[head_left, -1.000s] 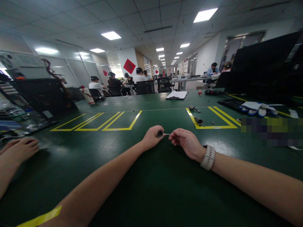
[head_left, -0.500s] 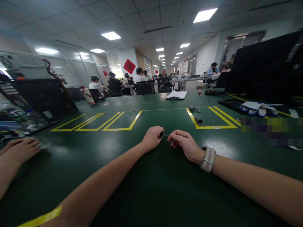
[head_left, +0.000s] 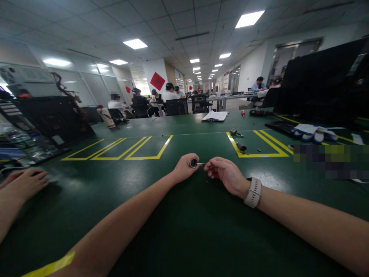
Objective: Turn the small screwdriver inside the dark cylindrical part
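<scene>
My left hand (head_left: 186,167) is closed around a small round metal part (head_left: 193,163), whose open, hollow end faces me. In my right hand (head_left: 223,171) a thin metal rod (head_left: 201,164) is pinched between the fingertips. The rod's far end reaches the rim of the round part; I cannot tell whether it goes inside. A tiny dark piece (head_left: 206,181) lies on the green table (head_left: 184,215) just below the hands. Beyond my right hand, a hollow metal cylinder (head_left: 242,147) rests within a yellow tape outline.
Another metal part (head_left: 236,132) lies at that outline's back edge. Farther off are a clipboard with papers (head_left: 215,116) and a power drill (head_left: 261,112). Gloves (head_left: 314,132) lie at right near a black monitor (head_left: 323,80). At left rests another person's hand (head_left: 27,184).
My left hand has turned the round part so its open end faces me more. My right hand has shifted slightly, and more of the rod shows.
</scene>
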A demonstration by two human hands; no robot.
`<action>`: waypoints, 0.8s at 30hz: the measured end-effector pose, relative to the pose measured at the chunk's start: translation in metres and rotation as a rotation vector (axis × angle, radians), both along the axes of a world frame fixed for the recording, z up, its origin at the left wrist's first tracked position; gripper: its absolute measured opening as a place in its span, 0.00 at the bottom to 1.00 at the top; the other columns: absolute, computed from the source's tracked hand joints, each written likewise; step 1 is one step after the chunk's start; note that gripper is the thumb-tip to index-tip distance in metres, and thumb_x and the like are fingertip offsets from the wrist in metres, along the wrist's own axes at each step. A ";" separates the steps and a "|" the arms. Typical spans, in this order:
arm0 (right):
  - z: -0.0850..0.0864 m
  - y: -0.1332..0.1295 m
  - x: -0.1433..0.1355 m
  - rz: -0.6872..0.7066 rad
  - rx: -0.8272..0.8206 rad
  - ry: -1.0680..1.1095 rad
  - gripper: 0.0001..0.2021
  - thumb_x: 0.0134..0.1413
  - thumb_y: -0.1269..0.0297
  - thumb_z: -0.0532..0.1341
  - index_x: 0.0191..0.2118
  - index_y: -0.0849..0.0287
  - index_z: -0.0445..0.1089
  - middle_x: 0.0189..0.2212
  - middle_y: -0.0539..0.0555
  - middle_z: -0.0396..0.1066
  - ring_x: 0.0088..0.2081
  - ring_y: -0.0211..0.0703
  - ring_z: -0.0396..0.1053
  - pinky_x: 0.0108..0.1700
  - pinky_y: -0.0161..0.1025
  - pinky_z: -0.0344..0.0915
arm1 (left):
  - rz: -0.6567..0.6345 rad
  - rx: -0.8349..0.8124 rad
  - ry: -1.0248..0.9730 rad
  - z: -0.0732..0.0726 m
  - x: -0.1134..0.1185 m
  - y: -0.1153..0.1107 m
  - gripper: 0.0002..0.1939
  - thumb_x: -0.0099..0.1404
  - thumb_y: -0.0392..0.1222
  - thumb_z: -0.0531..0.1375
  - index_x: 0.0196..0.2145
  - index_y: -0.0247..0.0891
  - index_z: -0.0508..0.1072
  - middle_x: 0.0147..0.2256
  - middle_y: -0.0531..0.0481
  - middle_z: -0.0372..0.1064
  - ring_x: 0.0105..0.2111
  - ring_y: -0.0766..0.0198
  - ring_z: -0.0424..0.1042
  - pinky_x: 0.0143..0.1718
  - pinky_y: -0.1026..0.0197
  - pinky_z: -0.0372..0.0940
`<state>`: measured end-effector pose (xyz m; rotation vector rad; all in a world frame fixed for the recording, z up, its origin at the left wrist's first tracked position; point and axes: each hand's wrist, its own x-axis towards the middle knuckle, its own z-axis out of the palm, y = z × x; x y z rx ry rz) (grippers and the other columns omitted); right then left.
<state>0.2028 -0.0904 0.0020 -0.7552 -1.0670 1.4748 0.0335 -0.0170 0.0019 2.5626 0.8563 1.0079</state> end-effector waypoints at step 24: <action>0.000 -0.001 0.000 -0.004 0.017 -0.048 0.08 0.49 0.64 0.57 0.25 0.61 0.69 0.26 0.52 0.70 0.27 0.37 0.64 0.31 0.37 0.57 | 0.077 0.054 0.068 0.001 0.001 0.000 0.06 0.55 0.35 0.57 0.23 0.35 0.62 0.23 0.55 0.58 0.24 0.69 0.59 0.27 0.66 0.55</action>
